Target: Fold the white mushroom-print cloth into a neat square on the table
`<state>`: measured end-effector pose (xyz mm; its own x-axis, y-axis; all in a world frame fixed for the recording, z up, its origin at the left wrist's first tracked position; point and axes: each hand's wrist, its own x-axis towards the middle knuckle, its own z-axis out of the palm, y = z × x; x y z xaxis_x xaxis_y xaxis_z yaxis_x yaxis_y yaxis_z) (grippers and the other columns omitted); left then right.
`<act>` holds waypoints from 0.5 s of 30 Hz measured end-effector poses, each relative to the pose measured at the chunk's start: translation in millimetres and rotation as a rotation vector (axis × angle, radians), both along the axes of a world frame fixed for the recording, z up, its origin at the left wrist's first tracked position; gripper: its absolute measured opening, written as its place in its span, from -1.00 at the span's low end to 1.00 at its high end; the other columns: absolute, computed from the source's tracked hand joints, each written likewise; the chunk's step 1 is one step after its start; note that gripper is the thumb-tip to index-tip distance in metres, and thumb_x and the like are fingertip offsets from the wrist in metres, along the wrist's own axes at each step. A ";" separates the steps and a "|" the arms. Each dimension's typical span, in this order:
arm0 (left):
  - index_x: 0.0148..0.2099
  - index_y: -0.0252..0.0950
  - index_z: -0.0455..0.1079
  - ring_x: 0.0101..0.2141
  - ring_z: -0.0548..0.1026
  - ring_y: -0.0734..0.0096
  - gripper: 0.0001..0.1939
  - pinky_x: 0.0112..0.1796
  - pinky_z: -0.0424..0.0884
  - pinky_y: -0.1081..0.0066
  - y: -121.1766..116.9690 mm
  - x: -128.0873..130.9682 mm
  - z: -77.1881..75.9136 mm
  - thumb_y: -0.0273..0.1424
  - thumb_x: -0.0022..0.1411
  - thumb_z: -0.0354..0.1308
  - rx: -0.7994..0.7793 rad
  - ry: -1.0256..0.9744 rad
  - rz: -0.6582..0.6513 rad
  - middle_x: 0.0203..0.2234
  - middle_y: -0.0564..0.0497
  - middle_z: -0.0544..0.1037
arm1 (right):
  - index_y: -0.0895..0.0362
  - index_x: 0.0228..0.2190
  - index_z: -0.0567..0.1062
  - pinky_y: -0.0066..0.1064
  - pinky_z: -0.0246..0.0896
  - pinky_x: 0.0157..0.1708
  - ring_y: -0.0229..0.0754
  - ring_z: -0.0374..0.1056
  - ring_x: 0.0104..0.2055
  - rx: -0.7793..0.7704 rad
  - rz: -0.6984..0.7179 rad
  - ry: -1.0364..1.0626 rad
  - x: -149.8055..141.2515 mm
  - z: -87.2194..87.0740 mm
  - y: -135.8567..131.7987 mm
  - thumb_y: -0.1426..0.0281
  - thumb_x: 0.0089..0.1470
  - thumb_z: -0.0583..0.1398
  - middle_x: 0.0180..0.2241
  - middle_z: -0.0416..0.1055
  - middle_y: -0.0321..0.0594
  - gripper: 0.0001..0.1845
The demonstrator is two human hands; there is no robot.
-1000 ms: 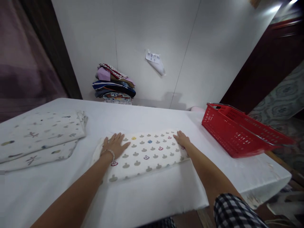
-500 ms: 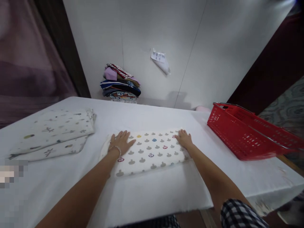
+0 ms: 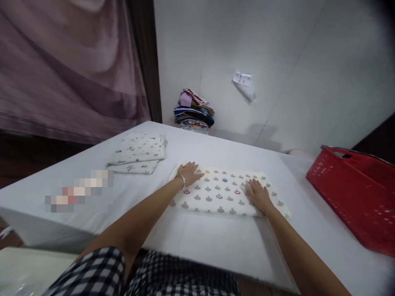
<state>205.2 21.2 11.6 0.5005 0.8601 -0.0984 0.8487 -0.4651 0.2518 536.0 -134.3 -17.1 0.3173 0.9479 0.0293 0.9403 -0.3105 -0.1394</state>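
Observation:
A folded white cloth (image 3: 228,199) printed with grey and coloured mushroom-like shapes lies flat on the white-covered table. On its left end rests my left hand (image 3: 189,174), palm down with fingers spread and a bracelet at the wrist. My right hand (image 3: 258,195) lies flat on the cloth's right part, fingers stretched out, and some of the cloth shows beyond it to the right. Neither hand grips anything. Further left is a second folded white cloth (image 3: 138,150) with small dark and coloured prints.
A red plastic basket (image 3: 348,197) stands on the right of the table (image 3: 210,234). Behind the table, a pile of folded fabrics (image 3: 194,111) sits against the wall. A pixelated patch covers something on the left. A pink curtain (image 3: 70,70) hangs at the back left.
The view has swung left, so everything sits further right. My right hand has slid inward from the cloth's right edge; my left hand stays on the left end.

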 end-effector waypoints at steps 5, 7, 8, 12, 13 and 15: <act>0.30 -0.14 -0.01 0.29 -0.19 0.18 -0.24 0.20 -0.36 0.02 -33.4 -19.3 -16.2 0.13 0.17 -0.27 0.038 -0.009 -0.070 0.31 0.00 -0.08 | 0.12 0.17 0.19 -0.02 -0.23 0.20 -0.04 -0.16 0.30 0.034 0.072 -0.087 -7.9 -15.2 -21.0 0.08 0.20 -0.19 0.28 -0.06 -0.15 -0.37; 0.30 -0.15 0.01 0.29 -0.18 0.19 -0.24 0.21 -0.36 0.03 -38.6 -20.9 -17.8 0.13 0.17 -0.26 0.028 -0.022 -0.063 0.31 -0.01 -0.07 | 0.13 0.16 0.20 0.00 -0.21 0.19 -0.02 -0.16 0.30 0.038 0.064 -0.081 -7.3 -17.1 -21.2 0.07 0.20 -0.19 0.28 -0.07 -0.14 -0.36; 0.29 -0.15 0.02 0.29 -0.16 0.19 -0.25 0.21 -0.33 0.03 -39.8 -21.2 -16.7 0.13 0.17 -0.25 0.021 -0.031 -0.055 0.30 -0.02 -0.05 | 0.13 0.16 0.19 0.01 -0.21 0.19 -0.02 -0.15 0.30 0.038 0.064 -0.072 -6.7 -17.3 -20.5 0.06 0.20 -0.19 0.28 -0.07 -0.13 -0.36; 0.23 -0.13 0.13 0.27 -0.06 0.19 -0.38 0.21 -0.20 0.04 -47.3 -32.7 -9.8 0.02 0.21 -0.16 0.103 -0.127 0.047 0.27 0.00 0.07 | 0.13 0.14 0.23 0.00 -0.17 0.17 -0.01 -0.12 0.29 0.065 0.083 -0.053 -4.6 -17.6 -19.7 0.06 0.20 -0.19 0.27 -0.03 -0.11 -0.37; 0.21 -0.14 0.16 0.26 -0.03 0.20 -0.41 0.20 -0.15 0.07 -51.3 -39.7 -9.7 -0.01 0.22 -0.13 0.146 -0.152 0.101 0.26 -0.01 0.10 | 0.13 0.12 0.26 -0.01 -0.16 0.17 -0.02 -0.10 0.29 0.087 0.086 -0.053 -4.3 -18.0 -20.5 0.07 0.20 -0.18 0.26 0.00 -0.11 -0.38; 0.18 -0.21 0.20 0.22 0.08 0.21 -0.45 0.18 -0.01 0.17 -60.9 -56.5 -12.4 -0.09 0.22 -0.08 0.205 -0.189 0.231 0.23 -0.06 0.18 | 0.11 0.06 0.33 -0.03 -0.14 0.16 -0.03 -0.04 0.26 0.145 0.094 -0.046 -3.3 -19.2 -22.4 0.09 0.20 -0.16 0.23 0.09 -0.10 -0.42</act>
<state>148.7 -39.7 -0.8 0.2836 0.9449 0.1634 0.8846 -0.3236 0.3358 532.8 -156.7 -36.3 0.2226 0.9581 0.1802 0.9707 -0.2006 -0.1326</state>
